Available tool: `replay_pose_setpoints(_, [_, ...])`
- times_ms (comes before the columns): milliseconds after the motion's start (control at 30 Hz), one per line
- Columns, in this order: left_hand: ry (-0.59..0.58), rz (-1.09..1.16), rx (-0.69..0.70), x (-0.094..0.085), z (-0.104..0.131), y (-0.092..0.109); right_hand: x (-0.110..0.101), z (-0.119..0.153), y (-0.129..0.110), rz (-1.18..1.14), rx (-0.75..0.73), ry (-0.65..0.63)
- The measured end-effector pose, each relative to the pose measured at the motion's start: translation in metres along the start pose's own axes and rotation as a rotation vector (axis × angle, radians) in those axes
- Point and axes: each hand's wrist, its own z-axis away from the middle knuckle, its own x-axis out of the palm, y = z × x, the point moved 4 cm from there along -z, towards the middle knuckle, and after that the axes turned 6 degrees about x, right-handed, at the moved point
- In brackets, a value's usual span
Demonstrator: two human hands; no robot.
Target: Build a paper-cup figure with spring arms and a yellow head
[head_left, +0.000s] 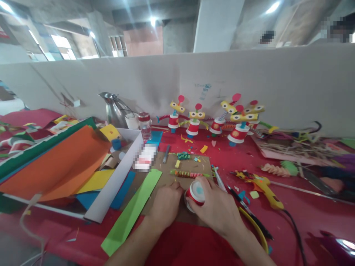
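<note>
My right hand [215, 207] is wrapped round a small red and white paper cup [196, 193], which sits bottom up on a brown board [163, 162]. Just left of the cup is my left hand [166, 203], its fingers curled down on the board; whatever they hold, if anything, is hidden. Beyond the hands lie a coiled green and dark paper spring [183, 156] and a longer red, brown and green one [191, 174]. A light green paper strip [133, 210] lies beside my left forearm.
Several finished cup figures [194, 126] stand by the grey partition. Left is a white box [113, 192] of coloured paper, with a metal jug and glass jar behind it. A yellow glue gun [266, 190], scissors and a black pen lie right.
</note>
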Motion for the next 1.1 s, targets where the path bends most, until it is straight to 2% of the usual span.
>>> replay_pose_setpoints(133, [-0.022, -0.09, 0.039, 0.003, -0.002, 0.008, 0.001, 0.001, -0.001, 0.013, 0.024, -0.03])
replay_pose_setpoints(300, [-0.048, -0.093, 0.085, 0.012, -0.004, 0.001, 0.001, 0.001, -0.002, 0.011, 0.056, -0.056])
replay_pose_setpoints(467, [-0.013, 0.017, 0.183, 0.014, -0.008, -0.012, 0.0, 0.002, -0.002, -0.026, 0.066, -0.068])
replay_pose_setpoints(600, [-0.018, 0.117, 0.233, 0.015, -0.002, -0.021, -0.001, 0.003, -0.001, -0.04, 0.07, -0.078])
replay_pose_setpoints(733, [0.151, 0.267, 0.01, 0.008, 0.008, -0.033, -0.001, 0.003, -0.002, -0.057, 0.064, -0.046])
replay_pose_setpoints(800, [0.258, 0.274, -0.084, 0.003, 0.011, -0.038, 0.0, 0.003, -0.003, -0.1, 0.069, -0.008])
replay_pose_setpoints(900, [0.47, 0.221, -0.172, -0.009, 0.015, -0.046, 0.002, 0.003, -0.005, -0.212, 0.086, 0.022])
replay_pose_setpoints(1000, [0.69, 0.198, -0.25, -0.021, 0.023, -0.059, 0.004, 0.003, -0.006, -0.206, 0.098, 0.01])
replay_pose_setpoints(1100, [0.808, 0.208, -0.312, -0.027, 0.031, -0.069, 0.005, 0.005, -0.008, -0.133, 0.081, 0.017])
